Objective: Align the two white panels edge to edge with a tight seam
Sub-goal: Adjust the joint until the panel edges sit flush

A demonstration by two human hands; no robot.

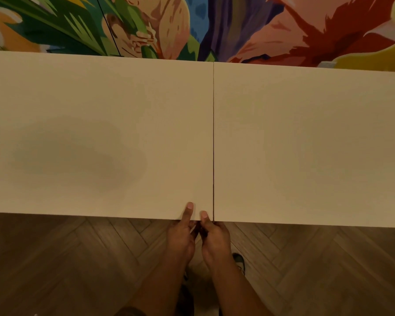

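1. Head view: a bright floral mural [249, 26] fills the far wall, and herringbone wood floor [78, 258] lies near.
2. The left panel [96, 133] and right panel [310, 142] lie flat, meeting at a thin dark seam [213, 144].
3. The left hand [183, 236] and right hand [214, 238] pinch the near edge beside the seam, thumbs on top.
4. The panels look stiff and smooth, probably light; nudging them at the near edge suits them.

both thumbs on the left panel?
Yes: thumbs of the left hand and right hand both press the left panel, left of the seam.

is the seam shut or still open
Nearly shut: only a thin dark line shows between the left panel and right panel.
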